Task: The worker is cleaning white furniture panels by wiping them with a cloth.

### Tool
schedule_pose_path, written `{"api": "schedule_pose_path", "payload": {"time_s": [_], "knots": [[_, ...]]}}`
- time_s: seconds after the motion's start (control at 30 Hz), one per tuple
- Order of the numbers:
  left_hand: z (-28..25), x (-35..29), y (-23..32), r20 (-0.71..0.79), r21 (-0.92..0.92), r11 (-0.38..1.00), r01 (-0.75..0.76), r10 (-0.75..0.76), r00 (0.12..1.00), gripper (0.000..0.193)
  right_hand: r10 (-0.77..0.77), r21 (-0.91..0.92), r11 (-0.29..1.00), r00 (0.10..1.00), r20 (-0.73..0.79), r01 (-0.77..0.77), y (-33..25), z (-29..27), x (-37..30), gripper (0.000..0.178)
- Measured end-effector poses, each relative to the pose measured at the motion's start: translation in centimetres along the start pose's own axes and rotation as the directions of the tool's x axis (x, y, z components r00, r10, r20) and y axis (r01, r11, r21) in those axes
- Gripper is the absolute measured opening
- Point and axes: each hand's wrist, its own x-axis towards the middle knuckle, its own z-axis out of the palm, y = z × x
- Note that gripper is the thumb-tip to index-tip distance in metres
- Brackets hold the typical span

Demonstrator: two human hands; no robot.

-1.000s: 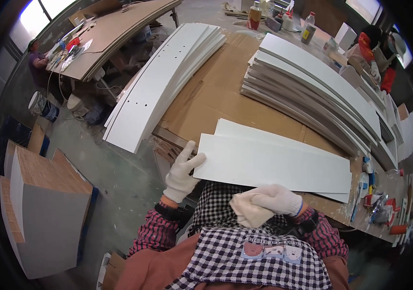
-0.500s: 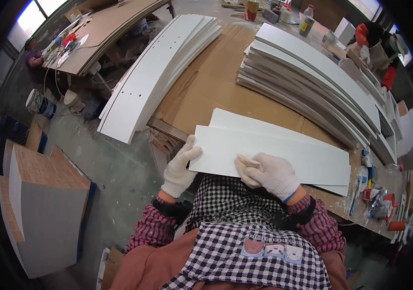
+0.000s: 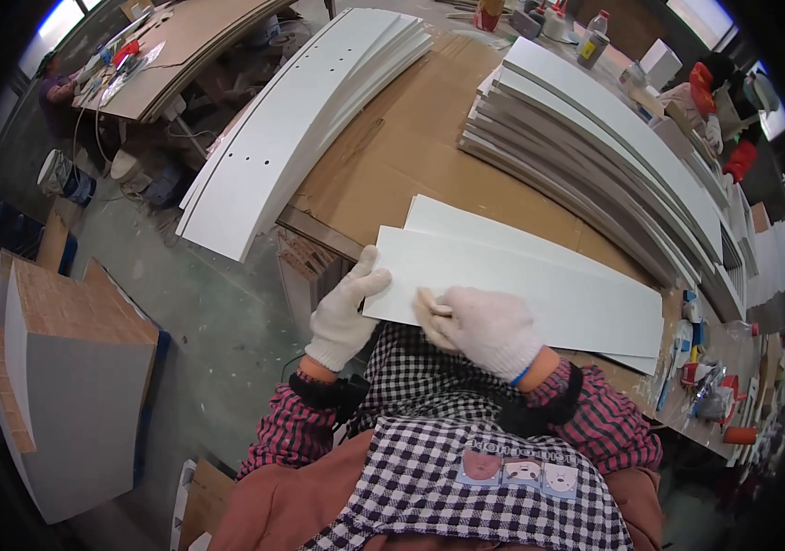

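A white rectangular board (image 3: 539,298) lies in front of me at the table's near edge, over another white board (image 3: 438,213) that shows behind it at a slight angle. My left hand (image 3: 342,317), in a white knit glove, grips the upper board's left end with the thumb on top. My gloved right hand (image 3: 489,329) is closed and pressed on the board's face, near its front edge. Between its fingers is a small beige folded piece (image 3: 431,317) that looks like a cloth; its exact kind is hard to make out.
Cardboard (image 3: 365,165) covers the table. A stack of white boards with drilled holes (image 3: 264,138) stands at the left, another board stack (image 3: 576,165) at the right. Tools (image 3: 682,340) lie at the right edge. Large panels (image 3: 89,404) stand on the floor. Two people work farther off.
My right hand has slid left along the board with the beige piece, closer to my left hand. The left hand keeps its grip on the board's end. The view has shifted slightly.
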Motion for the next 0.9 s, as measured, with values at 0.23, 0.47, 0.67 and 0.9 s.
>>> {"api": "schedule_pose_path", "payload": {"time_s": [0.23, 0.47, 0.67, 0.9], "knots": [[-0.9, 0.0, -0.4, 0.046, 0.227, 0.974, 0.011, -0.022, 0.999, 0.066, -0.535, 0.421, 0.817, 0.789, 0.302, 0.394, -0.3, 0.9, -1.1, 0.024], [-1.5, 1.4, 1.4, 0.114, 0.46, 0.882, -0.1, 0.053, 0.992, 0.064, -0.124, 0.476, 0.808, 0.89, -0.438, 0.347, 7.3, -1.8, -3.2, 0.025], [-2.3, 0.3, 1.8, 0.117, -0.078, 0.989, -0.127, 0.135, 0.984, 0.029, -0.183, 0.065, 0.946, 0.69, -0.7, 0.317, 10.7, -2.1, -4.6, 0.019], [-2.7, -0.3, 4.2, 0.261, -0.246, 0.944, -0.22, 0.283, 0.923, 0.043, 0.041, 0.169, 0.981, 0.749, -0.661, 0.095, 19.4, -1.8, -9.4, 0.015]]}}
